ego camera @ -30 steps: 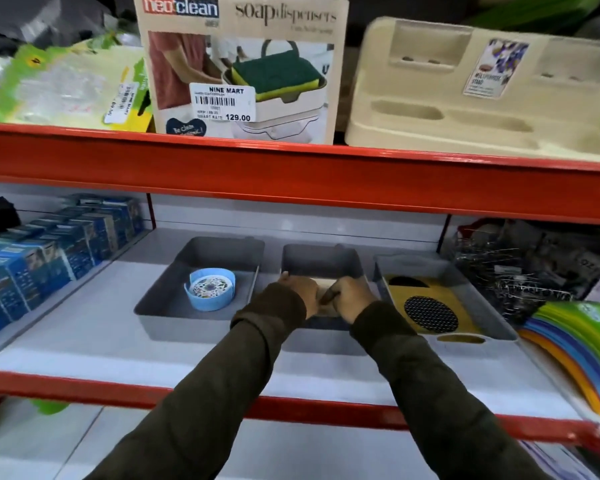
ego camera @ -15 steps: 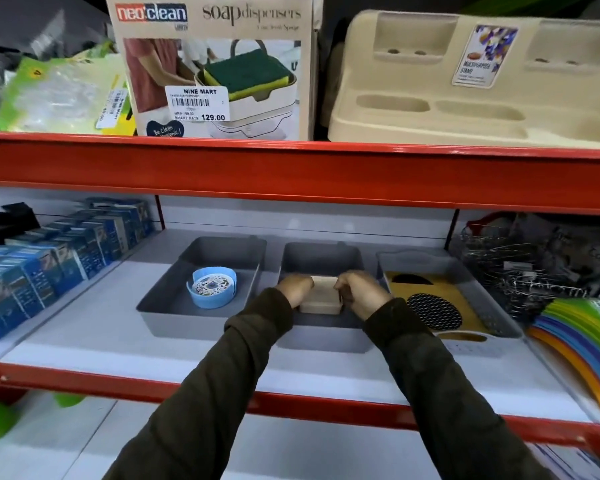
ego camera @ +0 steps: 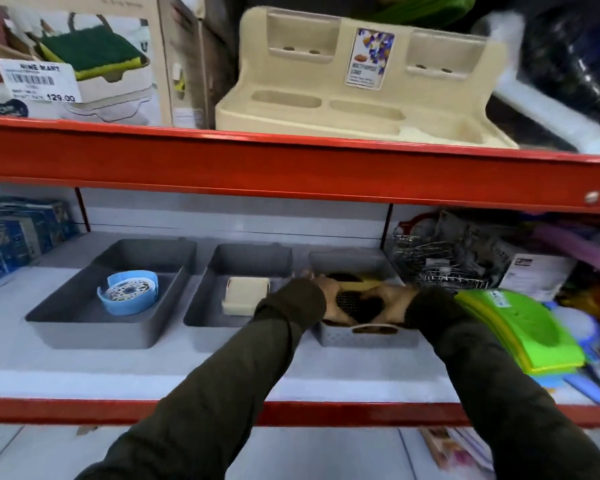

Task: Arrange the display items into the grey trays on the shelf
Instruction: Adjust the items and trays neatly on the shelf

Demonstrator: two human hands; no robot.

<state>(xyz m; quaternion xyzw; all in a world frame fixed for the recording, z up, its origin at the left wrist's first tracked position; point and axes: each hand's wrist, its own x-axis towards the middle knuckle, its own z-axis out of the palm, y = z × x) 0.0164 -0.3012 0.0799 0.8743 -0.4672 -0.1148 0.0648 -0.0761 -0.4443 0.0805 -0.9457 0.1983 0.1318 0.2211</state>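
- Both hands now work inside the right grey tray point(ego camera: 357, 337), right of centre in the frame: the left hand point(ego camera: 331, 299) and right hand point(ego camera: 392, 303) lie on the yellow item with the dark mesh disc point(ego camera: 352, 304), fingers curled at its edges. Whether they grip it or merely press on it I cannot tell.
- Far left, the left grey tray point(ego camera: 63, 327) holds the blue round item point(ego camera: 129, 296), lying apart from the walls.
- Centre, the middle grey tray point(ego camera: 201, 317) now holds the cream block point(ego camera: 245, 296), free of any hand; half a second ago both hands were on it there.
- That release suggests the block is placed and the yellow item is being straightened, probably the last adjustment.
- Lower right, stacked green and yellow boards point(ego camera: 520, 327) sit just beside the right sleeve.
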